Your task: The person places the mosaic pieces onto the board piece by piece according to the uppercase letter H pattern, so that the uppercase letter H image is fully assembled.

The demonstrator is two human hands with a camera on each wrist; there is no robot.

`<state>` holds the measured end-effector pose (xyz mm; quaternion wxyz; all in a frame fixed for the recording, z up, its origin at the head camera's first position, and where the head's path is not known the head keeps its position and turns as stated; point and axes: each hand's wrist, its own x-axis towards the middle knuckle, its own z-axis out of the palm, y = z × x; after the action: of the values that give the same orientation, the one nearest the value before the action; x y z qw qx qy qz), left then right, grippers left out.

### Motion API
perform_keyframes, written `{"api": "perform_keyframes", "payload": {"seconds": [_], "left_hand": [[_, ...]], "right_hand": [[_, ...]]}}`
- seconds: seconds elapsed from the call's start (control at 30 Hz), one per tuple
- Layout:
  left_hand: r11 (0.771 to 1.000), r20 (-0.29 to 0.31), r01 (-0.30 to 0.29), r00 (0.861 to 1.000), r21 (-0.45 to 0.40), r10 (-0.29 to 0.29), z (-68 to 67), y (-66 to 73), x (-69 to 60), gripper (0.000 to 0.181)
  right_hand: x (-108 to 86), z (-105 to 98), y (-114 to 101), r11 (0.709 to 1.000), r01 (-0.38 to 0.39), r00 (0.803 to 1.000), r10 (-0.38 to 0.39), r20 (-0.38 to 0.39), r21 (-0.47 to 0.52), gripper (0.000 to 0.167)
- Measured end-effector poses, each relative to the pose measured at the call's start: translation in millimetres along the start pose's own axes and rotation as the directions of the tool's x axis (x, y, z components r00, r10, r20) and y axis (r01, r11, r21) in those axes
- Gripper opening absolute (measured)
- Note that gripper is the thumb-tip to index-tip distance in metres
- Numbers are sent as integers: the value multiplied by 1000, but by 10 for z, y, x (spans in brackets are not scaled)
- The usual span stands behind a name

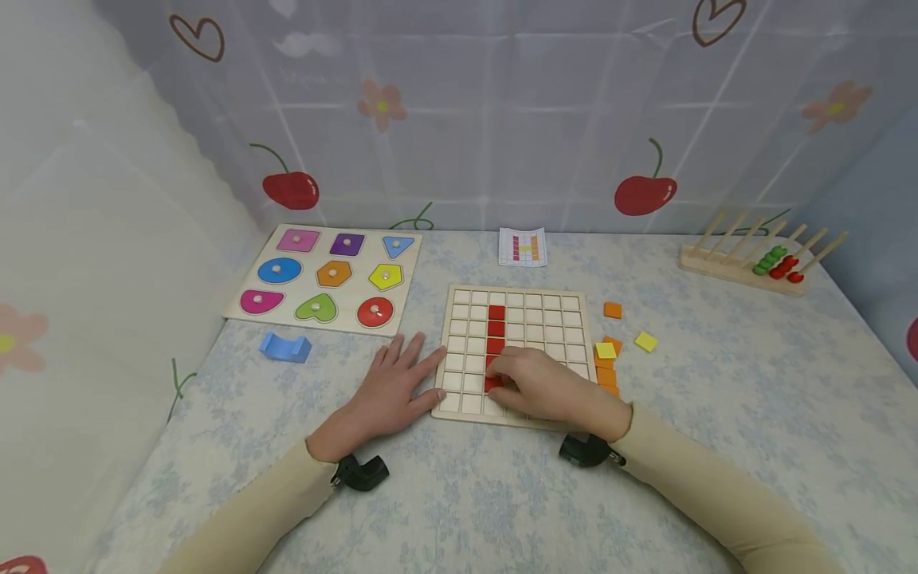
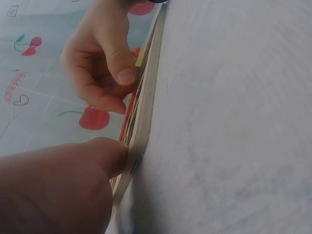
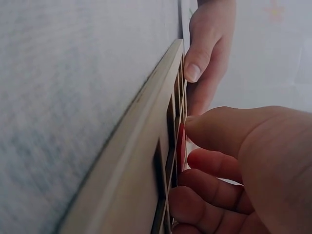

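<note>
A person's right hand (image 1: 541, 383) pinches a red tile (image 1: 492, 384) at the near end of a five-tile red column (image 1: 496, 346) on a gridded board (image 1: 534, 316), thumb and fingers curled close, while the left hand (image 1: 393, 387) lies spread wide, its thumb touching the board's left edge. The step in hand appears to be seating that tile; the next move seems to call for squaring it up, then a clean release. Orange tiles (image 1: 606, 376) and yellow tiles (image 1: 646, 342) (some of them overlapping) lie off the board's right side, and a card (image 1: 523, 247) printed with a coloured grid sits beyond its far edge. The counter (image 1: 459, 494) wears a pale blue floral cover. A shape puzzle (image 1: 347, 307) and a blue block (image 1: 286, 348) rest at left, a bead rack (image 1: 739, 273) at far right. Behind hangs a sheet (image 1: 459, 143) printed with cherries, flowers and hearts.
</note>
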<state>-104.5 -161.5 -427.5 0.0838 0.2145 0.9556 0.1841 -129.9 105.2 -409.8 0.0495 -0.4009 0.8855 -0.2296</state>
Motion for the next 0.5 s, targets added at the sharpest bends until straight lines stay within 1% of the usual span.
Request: {"api": "perform_keyframes", "payload": {"seconds": [0.23,0.4,0.5], "left_hand": [[1000,-2,-1,1000,-1,1,5,-10,5,65],[1000,4,-7,1000,-4,7,8,-13,5,66],[1000,-3,-10,1000,-4,10,4,-15,3,66]], "right_hand": [[-12,-67,29,1000,-13,1000,13,-13,-6,8],[-59,-189,92,999,-36,999,35,-29,-27,15],[-107,-261,139,997,-59,997,57,-46,-45,17]]}}
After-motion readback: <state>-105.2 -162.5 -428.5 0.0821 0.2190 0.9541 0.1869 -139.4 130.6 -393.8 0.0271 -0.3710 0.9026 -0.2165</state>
